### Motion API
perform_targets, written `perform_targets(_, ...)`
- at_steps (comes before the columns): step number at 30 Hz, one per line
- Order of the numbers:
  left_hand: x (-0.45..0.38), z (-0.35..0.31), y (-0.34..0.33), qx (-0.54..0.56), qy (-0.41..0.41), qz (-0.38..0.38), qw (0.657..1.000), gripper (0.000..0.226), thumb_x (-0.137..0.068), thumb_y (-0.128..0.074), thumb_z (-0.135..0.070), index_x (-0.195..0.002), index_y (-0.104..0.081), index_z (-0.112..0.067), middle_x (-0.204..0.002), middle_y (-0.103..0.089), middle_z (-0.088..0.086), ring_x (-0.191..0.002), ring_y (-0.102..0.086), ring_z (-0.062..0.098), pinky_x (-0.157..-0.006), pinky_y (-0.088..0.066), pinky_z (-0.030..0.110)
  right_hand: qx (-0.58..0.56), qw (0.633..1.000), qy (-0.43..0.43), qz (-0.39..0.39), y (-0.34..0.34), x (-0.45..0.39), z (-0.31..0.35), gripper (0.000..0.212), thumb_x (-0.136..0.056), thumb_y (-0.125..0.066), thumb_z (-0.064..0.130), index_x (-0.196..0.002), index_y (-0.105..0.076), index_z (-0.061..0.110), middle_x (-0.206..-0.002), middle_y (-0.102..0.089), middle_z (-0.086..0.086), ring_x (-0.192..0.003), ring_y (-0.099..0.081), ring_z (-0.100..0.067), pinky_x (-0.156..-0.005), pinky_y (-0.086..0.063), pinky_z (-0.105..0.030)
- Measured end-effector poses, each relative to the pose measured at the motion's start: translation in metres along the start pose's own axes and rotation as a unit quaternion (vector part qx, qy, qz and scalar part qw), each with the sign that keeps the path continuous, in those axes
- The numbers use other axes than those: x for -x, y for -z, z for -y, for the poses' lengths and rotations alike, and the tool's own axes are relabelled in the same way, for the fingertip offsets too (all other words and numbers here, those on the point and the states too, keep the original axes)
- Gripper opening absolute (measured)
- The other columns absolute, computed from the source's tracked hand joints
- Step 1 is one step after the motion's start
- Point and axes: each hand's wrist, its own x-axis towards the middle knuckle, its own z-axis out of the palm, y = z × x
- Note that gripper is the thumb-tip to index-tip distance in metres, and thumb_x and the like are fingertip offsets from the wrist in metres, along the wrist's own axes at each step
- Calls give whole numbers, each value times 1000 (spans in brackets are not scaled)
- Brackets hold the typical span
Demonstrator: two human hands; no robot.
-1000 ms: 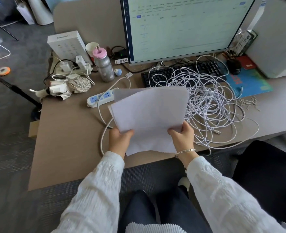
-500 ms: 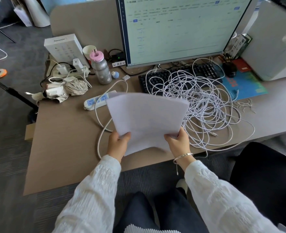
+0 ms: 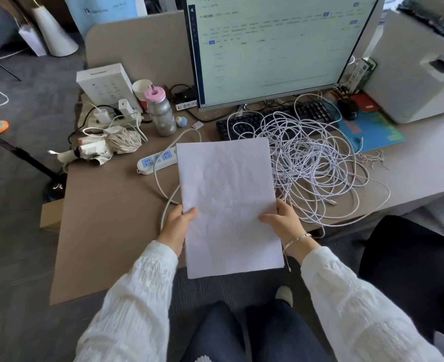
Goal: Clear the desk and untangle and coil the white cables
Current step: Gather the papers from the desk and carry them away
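Observation:
I hold a stack of white paper sheets [image 3: 228, 202] upright in front of me above the desk's front edge. My left hand [image 3: 176, 226] grips the stack's left side and my right hand [image 3: 283, 220] grips its right side, thumbs on the front. A big tangle of thin white cables [image 3: 317, 163] lies on the brown desk [image 3: 106, 220] to the right of the paper, spilling over the black keyboard [image 3: 244, 122]. A thicker white cord [image 3: 163, 189] loops behind the paper from a white power strip [image 3: 155, 160].
A monitor [image 3: 270, 48] stands at the back. To the left are a grey bottle [image 3: 162, 113], a white box [image 3: 103, 82], chargers and a string ball [image 3: 124, 139] with crumpled paper. A mouse [image 3: 348, 111] and blue pad [image 3: 369, 129] sit right, beside a white printer [image 3: 419, 74].
The loosely fanned sheets have been squared into one neat stack and turned upright. Both hands shifted from the bottom edge to the stack's sides.

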Motion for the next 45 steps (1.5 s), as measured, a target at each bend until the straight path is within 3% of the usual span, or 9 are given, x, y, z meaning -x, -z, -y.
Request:
perform_targets(4,26,0,19,10,-17,-24,1000,20,-97,-49,-2,-96,-64,-15,-91,-70,3,-78,-68,16,-67,-56,29,6,1000,2,27,-22,16,3,39,-77,-61,-15,-106,-60,10,-103,-67,-13,-93,-64,-30,-85,-53,-41)
perform_targets(10,87,26,72,12,-37,-101,994,21,-97,-49,-7,-99,-65,-21,-115,-69,9,-110,-63,28,-100,-48,48,50,993,17,107,-56,55,-4,30,-78,-64,-9,-99,-63,13,-97,-69,-10,-92,-65,-29,-89,-52,-45)
perform_targets(20,226,92,182,74,-31,-258,963,20,-95,-53,-7,-105,-65,-19,-104,-70,6,-92,-67,22,-84,-53,37,87,960,5,264,-144,171,-33,16,-90,-57,1,-102,-65,7,-91,-69,-11,-78,-65,-25,-68,-55,-33)
perform_targets(23,264,108,228,107,-33,-313,943,21,-95,-51,-3,-108,-63,-14,-98,-69,4,-87,-65,21,-77,-52,32,123,944,3,307,-195,206,-43,13,-88,-59,1,-100,-65,2,-88,-66,-14,-78,-62,-26,-70,-53,-36)
perform_targets(29,314,138,332,143,-13,-397,907,20,-93,-55,-4,-105,-66,-15,-104,-69,9,-97,-65,27,-87,-52,39,179,912,20,369,-304,266,-58,24,-83,-61,11,-100,-62,-7,-87,-66,-17,-80,-62,-28,-81,-54,-54)
perform_targets(32,328,147,397,150,-9,-429,891,15,-93,-56,-7,-102,-64,-16,-94,-65,1,-92,-61,22,-88,-48,35,196,897,45,394,-370,294,-64,8,-85,-60,5,-87,-68,4,-81,-69,-12,-74,-65,-26,-68,-58,-40)
perform_targets(36,335,161,510,190,36,-462,866,9,-100,-48,-8,-102,-50,-17,-88,-53,-6,-84,-53,14,-69,-50,14,231,889,58,391,-477,331,-75,14,-88,-63,14,-92,-69,3,-90,-71,-18,-80,-68,-30,-74,-58,-43)
perform_targets(41,349,150,617,163,42,-458,873,24,-92,-56,-14,-70,-45,-19,-67,-42,1,-59,-36,14,-58,-32,27,236,897,23,374,-588,370,-88,29,-75,-65,17,-90,-63,-8,-81,-65,-25,-71,-60,-29,-74,-55,-55)
perform_targets(45,357,137,687,111,82,-446,884,28,-81,-65,-17,-62,-44,-17,-58,-50,-1,-62,-41,18,-67,-34,29,251,892,21,376,-660,390,-90,12,-74,-61,2,-85,-63,-3,-74,-58,-14,-67,-53,-22,-59,-47,-33)
